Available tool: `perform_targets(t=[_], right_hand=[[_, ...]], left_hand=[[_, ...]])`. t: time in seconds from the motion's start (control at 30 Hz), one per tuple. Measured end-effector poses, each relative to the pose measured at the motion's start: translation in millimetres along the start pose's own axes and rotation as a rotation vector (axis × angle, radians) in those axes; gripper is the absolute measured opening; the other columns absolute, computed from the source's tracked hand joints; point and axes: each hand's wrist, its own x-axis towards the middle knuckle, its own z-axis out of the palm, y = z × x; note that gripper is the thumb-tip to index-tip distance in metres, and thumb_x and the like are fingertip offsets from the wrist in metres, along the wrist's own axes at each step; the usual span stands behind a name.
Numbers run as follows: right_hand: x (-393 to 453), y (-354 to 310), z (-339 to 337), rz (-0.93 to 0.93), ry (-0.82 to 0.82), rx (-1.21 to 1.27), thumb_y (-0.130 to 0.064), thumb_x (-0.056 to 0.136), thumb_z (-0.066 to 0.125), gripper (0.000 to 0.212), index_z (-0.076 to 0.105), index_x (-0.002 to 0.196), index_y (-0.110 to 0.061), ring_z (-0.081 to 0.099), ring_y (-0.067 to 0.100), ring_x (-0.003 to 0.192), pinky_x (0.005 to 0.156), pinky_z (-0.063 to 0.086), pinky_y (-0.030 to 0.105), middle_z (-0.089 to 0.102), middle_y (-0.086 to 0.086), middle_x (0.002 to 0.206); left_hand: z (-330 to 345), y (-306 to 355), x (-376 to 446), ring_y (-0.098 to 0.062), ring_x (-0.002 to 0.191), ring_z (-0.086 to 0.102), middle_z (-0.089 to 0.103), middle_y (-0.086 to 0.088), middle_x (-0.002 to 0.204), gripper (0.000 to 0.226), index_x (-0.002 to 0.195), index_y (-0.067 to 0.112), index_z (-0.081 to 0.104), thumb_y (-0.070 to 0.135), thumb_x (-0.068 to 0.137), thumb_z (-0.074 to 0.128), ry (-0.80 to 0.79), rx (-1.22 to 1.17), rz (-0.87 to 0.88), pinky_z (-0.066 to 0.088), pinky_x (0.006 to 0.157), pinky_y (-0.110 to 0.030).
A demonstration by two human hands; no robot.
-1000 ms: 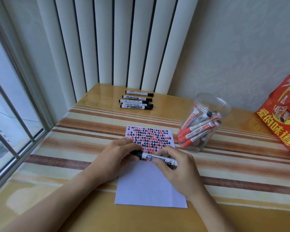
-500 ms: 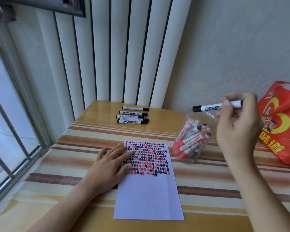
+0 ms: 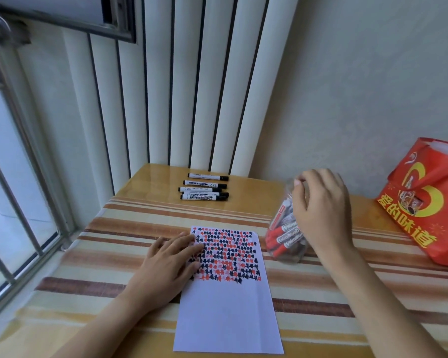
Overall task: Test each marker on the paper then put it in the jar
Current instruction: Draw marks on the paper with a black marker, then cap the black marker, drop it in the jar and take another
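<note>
A white paper (image 3: 228, 308) lies on the striped table, its upper half filled with red and black test marks. My left hand (image 3: 170, 260) rests flat on the paper's left edge, fingers spread. A clear plastic jar (image 3: 285, 244) with several red and black markers stands to the right of the paper. My right hand (image 3: 321, 210) hovers over the jar's mouth and hides it, fingertips curled together; no marker shows in it. Several black-capped white markers (image 3: 204, 189) lie in a row at the back of the table.
A red printed bag (image 3: 424, 202) stands at the right, close to the jar. White vertical blinds (image 3: 192, 86) hang behind the table. A barred window (image 3: 11, 189) runs along the left edge.
My right hand carried the capped marker from the paper up to the jar and now sits over its mouth, the marker out of sight. My left hand let go and lies flat on the paper.
</note>
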Motion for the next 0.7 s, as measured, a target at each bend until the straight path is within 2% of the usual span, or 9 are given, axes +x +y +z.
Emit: perform_targets(t=[0.1, 0.23, 0.33, 0.4, 0.5, 0.63, 0.7], right_hand=[[-2, -32, 17, -0.111, 0.054, 0.171, -0.002, 0.093, 0.058, 0.008, 0.064, 0.087, -0.004, 0.055, 0.024, 0.085, 0.074, 0.044, 0.036, 0.061, 0.009, 0.090], [-9, -58, 72, -0.036, -0.184, 0.346, -0.005, 0.096, 0.059, 0.010, 0.067, 0.093, -0.009, 0.056, 0.012, 0.084, 0.075, 0.046, 0.020, 0.063, 0.000, 0.092], [-14, -60, 124, 0.066, -0.446, 0.335, -0.010, 0.100, 0.056, 0.014, 0.069, 0.104, -0.013, 0.061, 0.011, 0.091, 0.085, 0.056, 0.029, 0.066, -0.002, 0.103], [-15, -62, 154, 0.128, -0.544, 0.301, -0.010, 0.101, 0.054, 0.017, 0.069, 0.109, -0.014, 0.063, 0.014, 0.095, 0.089, 0.057, 0.034, 0.067, -0.001, 0.108], [-14, -66, 185, 0.136, -0.570, 0.241, -0.007, 0.102, 0.055, 0.022, 0.070, 0.117, -0.012, 0.064, 0.018, 0.103, 0.090, 0.057, 0.034, 0.069, 0.002, 0.116], [-13, -66, 213, 0.038, -0.601, 0.112, 0.004, 0.097, 0.057, 0.042, 0.063, 0.135, -0.011, 0.059, 0.022, 0.115, 0.094, 0.054, 0.035, 0.067, 0.004, 0.128], [-18, -63, 221, -0.024, -0.589, 0.069, 0.002, 0.098, 0.057, 0.039, 0.063, 0.135, -0.010, 0.057, 0.023, 0.114, 0.092, 0.053, 0.035, 0.066, 0.005, 0.126]], left_hand=[[1, 0, 0, 0.002, 0.152, 0.007, 0.024, 0.022, 0.162, 0.083, 0.151, 0.051, 0.031, 0.079, 0.086, -0.011, 0.023, -0.008, 0.005, 0.000, 0.125, -0.038], [3, -1, 0, -0.001, 0.152, 0.014, 0.031, 0.020, 0.160, 0.068, 0.149, 0.049, 0.038, 0.074, 0.094, 0.007, 0.035, -0.022, 0.003, 0.006, 0.125, -0.042], [5, -2, 1, -0.001, 0.152, 0.014, 0.031, 0.021, 0.159, 0.061, 0.148, 0.050, 0.038, 0.069, 0.096, 0.013, 0.044, -0.011, -0.006, 0.009, 0.125, -0.044], [5, -1, 0, 0.000, 0.152, 0.011, 0.028, 0.023, 0.160, 0.061, 0.149, 0.050, 0.035, 0.068, 0.095, 0.011, 0.033, 0.004, -0.008, 0.007, 0.125, -0.043], [3, 0, 0, -0.001, 0.152, 0.011, 0.028, 0.022, 0.159, 0.060, 0.149, 0.049, 0.035, 0.067, 0.096, 0.013, 0.037, -0.008, -0.002, 0.006, 0.124, -0.042], [2, 1, 0, -0.001, 0.152, 0.010, 0.028, 0.022, 0.159, 0.057, 0.150, 0.050, 0.033, 0.065, 0.097, 0.016, 0.036, -0.002, -0.003, 0.006, 0.124, -0.043], [3, 0, 0, -0.001, 0.152, 0.010, 0.027, 0.022, 0.159, 0.057, 0.150, 0.050, 0.032, 0.065, 0.097, 0.016, 0.036, 0.011, 0.002, 0.005, 0.124, -0.042]])
